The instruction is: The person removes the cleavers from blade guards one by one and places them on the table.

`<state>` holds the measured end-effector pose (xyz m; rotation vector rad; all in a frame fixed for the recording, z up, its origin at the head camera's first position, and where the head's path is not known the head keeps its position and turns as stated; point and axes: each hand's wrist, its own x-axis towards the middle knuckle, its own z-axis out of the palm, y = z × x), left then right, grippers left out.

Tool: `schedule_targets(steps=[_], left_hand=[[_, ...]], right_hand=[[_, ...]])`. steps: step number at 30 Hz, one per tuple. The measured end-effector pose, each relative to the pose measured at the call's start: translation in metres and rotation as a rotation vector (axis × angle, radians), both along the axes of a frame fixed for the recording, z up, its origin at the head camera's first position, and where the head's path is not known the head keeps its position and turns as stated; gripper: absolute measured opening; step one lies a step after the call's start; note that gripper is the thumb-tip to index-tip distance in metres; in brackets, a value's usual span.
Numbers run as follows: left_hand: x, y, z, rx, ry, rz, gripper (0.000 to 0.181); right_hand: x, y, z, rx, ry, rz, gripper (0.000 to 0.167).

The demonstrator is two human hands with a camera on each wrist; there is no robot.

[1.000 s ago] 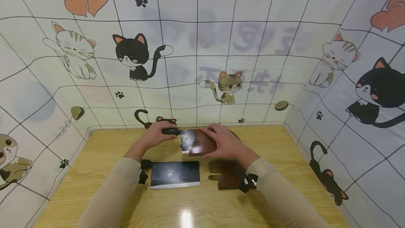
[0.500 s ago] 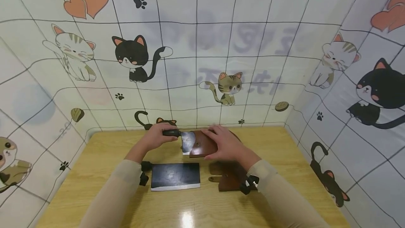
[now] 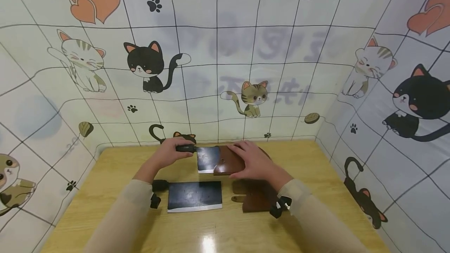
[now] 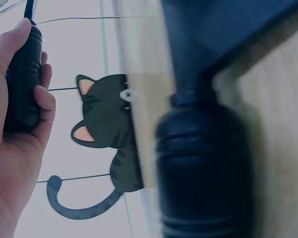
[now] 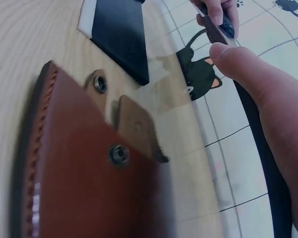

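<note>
My left hand (image 3: 164,156) grips the black handle of a cleaver (image 3: 207,160), its fingers wrapped round it in the left wrist view. The cleaver's dark blade is partly inside a brown leather sheath (image 3: 230,162), held up above the table's far part. My right hand (image 3: 256,162) holds this sheath, thumb near its lower edge and fingers over its top. The blade's tip end is hidden inside the leather. Nearer me, a second cleaver (image 3: 195,195) lies bare on the table, handle to the left. Right of it lies another brown leather sheath (image 3: 258,199), partly covered by my right forearm.
The light wooden table (image 3: 207,229) is enclosed at the back and sides by cat-patterned cloth walls (image 3: 218,50). The lying sheath has a strap with a metal snap (image 5: 100,84), visible in the right wrist view. Black wrist cameras hang close above the tabletop.
More of the blade shows outside the sheath now. My left hand has shifted slightly left with the handle, while my right hand and the sheath moved slightly right. The lying cleaver and sheath stayed put.
</note>
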<state>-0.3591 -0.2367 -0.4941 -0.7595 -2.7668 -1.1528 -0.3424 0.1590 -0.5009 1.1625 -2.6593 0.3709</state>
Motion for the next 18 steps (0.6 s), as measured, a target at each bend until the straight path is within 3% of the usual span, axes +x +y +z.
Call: schedule_targets(steps=[6,9,11,15,18], left_hand=[[0.005,-0.004,0.004,0.017,-0.024,-0.02,0.041],[0.006,-0.003,0.004,-0.035,-0.042,-0.012,0.042],[0.007,-0.001,0.003,-0.101,-0.013,-0.014,0.042],[0.01,0.004,0.002,-0.237,0.119,-0.031,0.044],[0.012,0.008,0.003,-0.269,0.18,-0.034,0.045]], right_hand=[[0.002,-0.001,0.004,0.006,0.01,0.019,0.112],[0.002,-0.001,0.006,0.023,-0.007,0.02,0.113],[0.003,0.0,0.006,0.032,-0.015,0.018,0.113],[0.005,0.0,0.007,0.031,-0.012,0.015,0.112],[0.006,0.0,0.007,0.029,-0.005,0.011,0.111]])
